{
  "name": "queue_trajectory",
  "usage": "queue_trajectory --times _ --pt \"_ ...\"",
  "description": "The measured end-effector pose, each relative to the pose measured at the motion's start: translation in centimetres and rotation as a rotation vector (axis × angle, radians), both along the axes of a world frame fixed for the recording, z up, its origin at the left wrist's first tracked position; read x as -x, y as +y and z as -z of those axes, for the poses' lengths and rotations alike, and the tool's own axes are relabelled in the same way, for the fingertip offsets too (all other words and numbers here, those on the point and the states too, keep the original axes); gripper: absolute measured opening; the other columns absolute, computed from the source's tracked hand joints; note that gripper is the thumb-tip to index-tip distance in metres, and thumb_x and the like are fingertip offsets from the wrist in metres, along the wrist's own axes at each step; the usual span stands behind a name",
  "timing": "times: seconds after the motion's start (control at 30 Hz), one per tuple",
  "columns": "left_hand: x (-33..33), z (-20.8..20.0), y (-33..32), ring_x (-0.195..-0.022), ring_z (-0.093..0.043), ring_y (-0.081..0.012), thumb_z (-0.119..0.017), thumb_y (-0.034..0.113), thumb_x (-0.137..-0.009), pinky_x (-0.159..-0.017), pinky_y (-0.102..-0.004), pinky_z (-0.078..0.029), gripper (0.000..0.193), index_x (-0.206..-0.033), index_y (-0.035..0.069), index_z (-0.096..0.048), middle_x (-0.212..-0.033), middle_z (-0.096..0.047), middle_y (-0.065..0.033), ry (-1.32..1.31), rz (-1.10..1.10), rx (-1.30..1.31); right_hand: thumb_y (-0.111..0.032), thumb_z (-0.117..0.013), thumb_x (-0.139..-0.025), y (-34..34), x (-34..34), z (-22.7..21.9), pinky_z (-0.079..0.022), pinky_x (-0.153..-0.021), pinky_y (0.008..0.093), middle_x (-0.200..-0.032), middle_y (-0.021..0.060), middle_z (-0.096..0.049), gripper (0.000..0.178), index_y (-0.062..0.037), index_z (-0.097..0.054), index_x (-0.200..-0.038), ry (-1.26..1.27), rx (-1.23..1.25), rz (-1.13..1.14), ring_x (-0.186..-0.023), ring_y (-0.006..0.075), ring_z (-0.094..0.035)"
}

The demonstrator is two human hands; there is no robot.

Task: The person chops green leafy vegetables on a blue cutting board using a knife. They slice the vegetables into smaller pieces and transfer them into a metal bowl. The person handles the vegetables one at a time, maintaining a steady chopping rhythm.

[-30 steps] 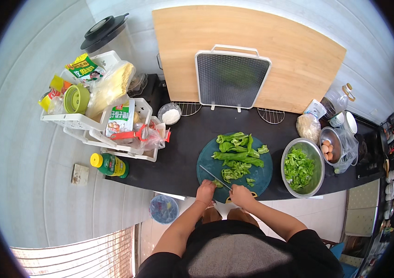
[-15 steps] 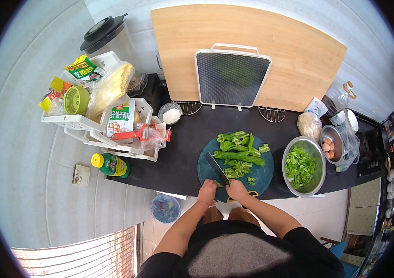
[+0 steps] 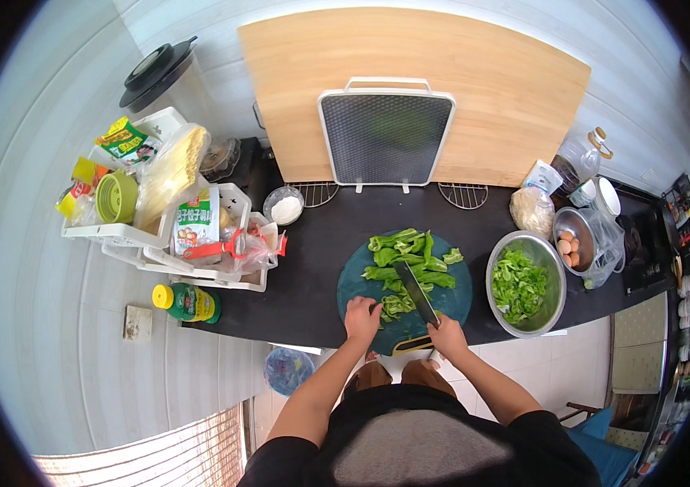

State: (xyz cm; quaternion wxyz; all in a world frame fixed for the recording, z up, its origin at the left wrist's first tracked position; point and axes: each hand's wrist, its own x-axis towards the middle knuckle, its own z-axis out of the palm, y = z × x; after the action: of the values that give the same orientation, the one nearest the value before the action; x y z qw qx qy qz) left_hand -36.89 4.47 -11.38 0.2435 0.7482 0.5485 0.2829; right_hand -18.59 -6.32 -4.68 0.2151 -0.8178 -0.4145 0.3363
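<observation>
A round dark green cutting board (image 3: 452, 304) lies near the counter's front edge. On it are green peppers (image 3: 410, 277), some in long pieces at the back, with a pile of thin slices (image 3: 396, 306) in front. My right hand (image 3: 447, 338) is closed round the handle of a kitchen knife, its dark blade (image 3: 416, 294) pointing away and leftward over the peppers. At the board's left side, my left hand (image 3: 362, 321) is beside the slices, fingers apart and holding nothing I can see. A steel bowl of cut green leafy pieces (image 3: 521, 286) stands right of the board.
White baskets (image 3: 130, 235) of packets and a green bottle with a yellow cap (image 3: 187, 303) stand left. A small bowl of white powder (image 3: 285, 209) sits behind. A bowl of eggs (image 3: 569, 248) is at right. A wooden board (image 3: 491, 105) leans against the wall.
My right hand has moved the knife rightward, away from my left hand. My left hand has come off the pepper near the blade and shifted left. The view has swung slightly.
</observation>
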Motion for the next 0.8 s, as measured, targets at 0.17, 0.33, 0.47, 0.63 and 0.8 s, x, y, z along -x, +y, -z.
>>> queue_trajectory --times 0.17,0.33,0.47,0.63,0.8 --pt "-2.0 0.9 0.9 -0.084 -0.054 -0.0294 -0.069 0.019 -0.067 -0.074 -0.0380 -0.046 0.015 -0.074 0.006 -0.066 -0.081 -0.059 -0.0098 0.131 -0.053 0.181 -0.023 -0.058 -0.079 -1.0 -0.1 -0.3 -0.046 -0.064 0.0464 -0.069 0.0220 -0.059 0.023 0.0002 -0.058 -0.079 -0.067 0.002 -0.019 -0.071 0.0406 -0.058" --pt "-1.6 3.1 1.9 -0.078 -0.056 -0.0290 -0.067 0.016 -0.066 -0.070 -0.0374 -0.047 0.012 -0.070 0.004 -0.065 -0.076 -0.061 -0.0110 0.022 -0.113 0.128 -0.025 -0.058 -0.079 -1.3 0.3 -0.1 -0.046 -0.065 0.0466 -0.070 0.0222 -0.060 0.025 -0.0006 -0.058 -0.078 -0.097 0.049 -0.057 -0.072 0.0408 -0.058" --pt "-0.7 2.3 3.5 -0.069 -0.060 -0.0232 -0.065 0.013 -0.068 -0.063 -0.0311 -0.048 0.011 -0.071 0.003 -0.065 -0.075 -0.063 -0.0118 -0.418 -0.322 0.324 -0.026 -0.057 -0.080 -1.2 0.4 -0.5 -0.047 -0.067 0.0467 -0.073 0.0218 -0.061 0.025 -0.0008 -0.058 -0.080 -0.105 0.062 -0.098 -0.073 0.0402 -0.059" --pt "3.4 0.8 6.3 -0.065 -0.056 -0.0088 -0.061 0.011 -0.079 -0.059 -0.0228 -0.045 0.009 -0.082 0.002 -0.062 -0.073 -0.060 -0.0015 -0.800 -0.428 0.402 -0.026 -0.055 -0.081 -1.0 0.5 -0.4 -0.048 -0.069 0.0475 -0.076 0.0221 -0.062 0.026 -0.0003 -0.058 -0.082 -0.115 0.123 -0.330 -0.074 0.0388 -0.060" --pt "6.3 -0.6 6.0 -0.068 -0.061 -0.0125 -0.057 0.011 -0.084 -0.060 -0.0236 -0.050 0.009 -0.089 0.003 -0.058 -0.079 -0.062 -0.0046 -0.906 -0.341 0.627 -0.025 -0.053 -0.078 -1.0 1.6 1.9 -0.049 -0.069 0.0459 -0.075 0.0214 -0.062 0.024 -0.0028 -0.061 -0.082 -0.199 0.143 -0.581 -0.073 0.0377 -0.061"
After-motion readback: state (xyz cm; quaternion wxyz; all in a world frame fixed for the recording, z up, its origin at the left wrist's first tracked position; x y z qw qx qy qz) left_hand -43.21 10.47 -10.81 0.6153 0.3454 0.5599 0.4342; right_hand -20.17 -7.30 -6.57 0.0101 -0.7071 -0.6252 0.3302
